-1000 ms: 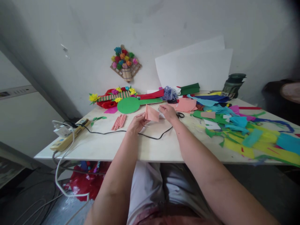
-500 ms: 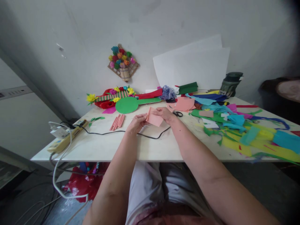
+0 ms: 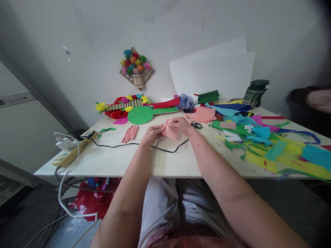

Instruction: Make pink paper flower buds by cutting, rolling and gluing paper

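Near the middle of the scene, pink paper (image 3: 171, 133): held above the tabletop between both hands, rolled into a slim, tilted tube at the left, spread thin and loose toward the right.
Left hand (image 3: 153, 133): closed around the rolled side, pinching with thumb and fingers; exact fingertip contact too small to make out.
Right hand (image 3: 182, 126): gripping the upper right part of the same paper, fingers bent over the edge.
Black cord (image 3: 165, 150): curving across the tabletop on the near side of the paper, partly covered by the left forearm.
Pink rolls (image 3: 129, 134): lying side by side in a small group, left of the left hand and apart from it.
Scissors (image 3: 198, 125): lying just right of the right wrist, black handles showing.
White tabletop (image 3: 108, 167): spread beneath all of these.
Green disc (image 3: 140, 115): lying flat beyond the left hand.
Pink pieces (image 3: 205, 114): stacked flat on the far side, beyond the scissors.
Coloured scraps (image 3: 284, 151): strewn over the right end, mostly yellow, blue and green.
Power strip (image 3: 74, 150): resting at the left end, with white plug attached.
Dark green bottle (image 3: 256, 93): standing at the far right.
Flower ornament (image 3: 136, 67): hanging on the far wall.
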`<state>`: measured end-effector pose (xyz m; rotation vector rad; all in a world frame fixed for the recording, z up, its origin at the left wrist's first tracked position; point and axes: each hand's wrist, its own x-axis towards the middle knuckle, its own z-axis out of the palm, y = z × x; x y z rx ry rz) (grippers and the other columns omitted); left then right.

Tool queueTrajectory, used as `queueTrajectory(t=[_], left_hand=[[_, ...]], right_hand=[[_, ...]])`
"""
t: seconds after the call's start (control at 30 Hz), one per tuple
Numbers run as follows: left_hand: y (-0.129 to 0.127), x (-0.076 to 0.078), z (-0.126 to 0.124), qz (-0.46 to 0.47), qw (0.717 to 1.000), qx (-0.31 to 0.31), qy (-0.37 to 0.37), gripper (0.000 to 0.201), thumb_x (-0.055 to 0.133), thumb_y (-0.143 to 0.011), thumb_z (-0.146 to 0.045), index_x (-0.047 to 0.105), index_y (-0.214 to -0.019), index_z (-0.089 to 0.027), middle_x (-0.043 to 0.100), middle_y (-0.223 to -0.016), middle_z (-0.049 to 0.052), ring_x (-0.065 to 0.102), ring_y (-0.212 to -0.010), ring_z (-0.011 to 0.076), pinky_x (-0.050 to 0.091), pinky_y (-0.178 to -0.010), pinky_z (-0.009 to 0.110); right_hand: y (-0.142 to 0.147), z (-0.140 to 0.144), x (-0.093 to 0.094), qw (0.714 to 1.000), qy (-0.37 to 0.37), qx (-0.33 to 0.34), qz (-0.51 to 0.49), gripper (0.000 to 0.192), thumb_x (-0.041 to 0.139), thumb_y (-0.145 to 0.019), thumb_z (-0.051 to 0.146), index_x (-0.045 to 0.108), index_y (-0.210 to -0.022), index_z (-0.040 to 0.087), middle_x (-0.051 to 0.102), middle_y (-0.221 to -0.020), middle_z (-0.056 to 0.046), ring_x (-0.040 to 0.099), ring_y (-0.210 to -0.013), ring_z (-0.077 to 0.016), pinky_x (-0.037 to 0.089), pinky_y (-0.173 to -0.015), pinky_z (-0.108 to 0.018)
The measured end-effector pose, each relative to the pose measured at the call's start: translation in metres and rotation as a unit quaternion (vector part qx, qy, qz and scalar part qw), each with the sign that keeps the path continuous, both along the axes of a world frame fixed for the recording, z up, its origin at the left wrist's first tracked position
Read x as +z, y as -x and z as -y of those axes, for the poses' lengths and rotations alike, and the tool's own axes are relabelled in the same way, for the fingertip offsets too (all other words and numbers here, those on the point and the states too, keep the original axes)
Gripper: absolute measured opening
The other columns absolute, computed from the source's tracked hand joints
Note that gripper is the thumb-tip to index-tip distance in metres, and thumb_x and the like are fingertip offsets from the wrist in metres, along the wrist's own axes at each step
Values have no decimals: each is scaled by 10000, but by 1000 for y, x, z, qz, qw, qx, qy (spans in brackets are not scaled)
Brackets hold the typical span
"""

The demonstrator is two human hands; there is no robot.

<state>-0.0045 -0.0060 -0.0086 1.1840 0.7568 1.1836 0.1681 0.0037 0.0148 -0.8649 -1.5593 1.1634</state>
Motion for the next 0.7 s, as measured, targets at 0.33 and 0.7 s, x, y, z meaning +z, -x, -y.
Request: queueTrajectory(t=[0.33,0.7], left_hand=[[-2,1,2,-59,997,48,-5,352,821,-450,-318,700,-698,-100,653,-659,70,602,-614,145,476,-564,244],[-4,1,0,-20,996,87,2,337,814,-467,-292,677,-708,-100,633,-640,30,590,-574,122,489,-617,273]], right_hand=[[6,2,1,997,-57,46,18,186,595,-585,297,475,-549,159,451,-566,48,396,-586,-94,318,-579,-237],[0,-1,-2,997,-48,-64,-15,408,612,-671,504,415,-527,177,336,-520,53,304,-523,-83,235,-513,-247]])
